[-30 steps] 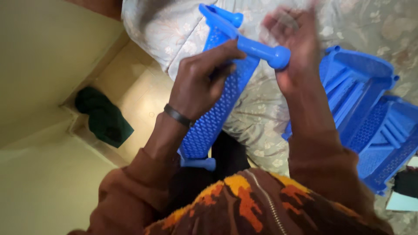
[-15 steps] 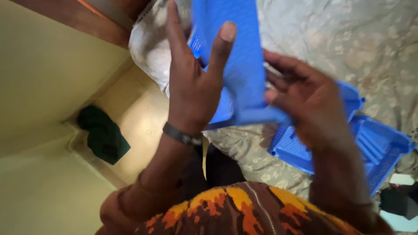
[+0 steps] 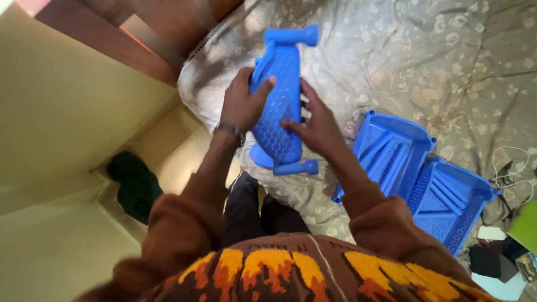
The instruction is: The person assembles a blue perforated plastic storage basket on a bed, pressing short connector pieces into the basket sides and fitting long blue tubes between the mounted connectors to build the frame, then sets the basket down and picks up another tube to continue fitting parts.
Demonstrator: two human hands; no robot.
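Home bedroom: bed (image 3: 447,67) with floral sheet, tiled floor (image 3: 168,151).

We note a bed (image 3: 447,67) under a floral cover; two blue perforated shelf trays (image 3: 425,179) lie on it, white cable (image 3: 512,168) right of them.

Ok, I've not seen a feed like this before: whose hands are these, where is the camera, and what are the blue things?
There is no machine here. The one view comes from a camera worn on a person's head, looking down past an orange and brown patterned top. The left hand and the right hand are that person's own. Between them they hold a blue perforated plastic panel with a round peg at each end, over a bed with a floral sheet. On the sheet to the right lie two more blue plastic trays, side by side. A dark green cloth lies on the floor to the left, and some cables at the far right.
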